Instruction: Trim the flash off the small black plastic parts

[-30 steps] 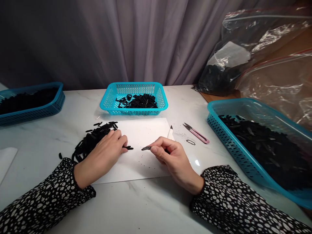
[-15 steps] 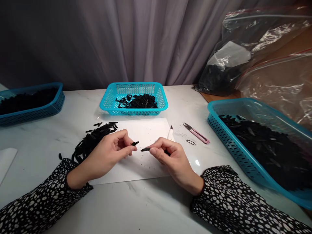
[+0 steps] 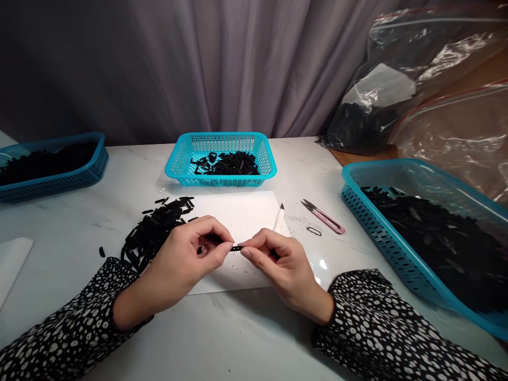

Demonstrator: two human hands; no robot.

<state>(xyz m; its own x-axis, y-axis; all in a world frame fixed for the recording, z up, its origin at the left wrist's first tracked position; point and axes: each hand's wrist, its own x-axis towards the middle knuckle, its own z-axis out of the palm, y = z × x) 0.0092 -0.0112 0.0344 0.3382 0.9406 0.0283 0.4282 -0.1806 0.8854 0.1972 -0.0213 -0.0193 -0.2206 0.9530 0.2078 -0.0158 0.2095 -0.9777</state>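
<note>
A small black strip (image 3: 237, 248) spans the short gap between my two hands above a white sheet of paper (image 3: 254, 206). My left hand (image 3: 190, 251) is closed, thumb and forefinger pinching the strip's left end. Another dark bit shows inside the curl of its fingers, partly hidden. My right hand (image 3: 283, 264) grips the strip's other end between thumb and forefinger, its remaining fingers curled in. Beside my left hand lies a loose pile of similar black strips (image 3: 153, 227). A white pen-like tool with a dark pointed tip (image 3: 280, 219) rests just beyond my right hand.
Pink thread snips (image 3: 327, 219) and a small dark wire loop (image 3: 314, 231) lie to the right. Blue baskets of black strips stand at the back (image 3: 220, 181), left (image 3: 95, 164) and right (image 3: 381, 241). Clear plastic bags (image 3: 365, 116) fill the back right corner.
My hands have come together. The left fingertips, which held a separate black strip out in front, now meet the strip in my right hand. The view has shifted slightly.
</note>
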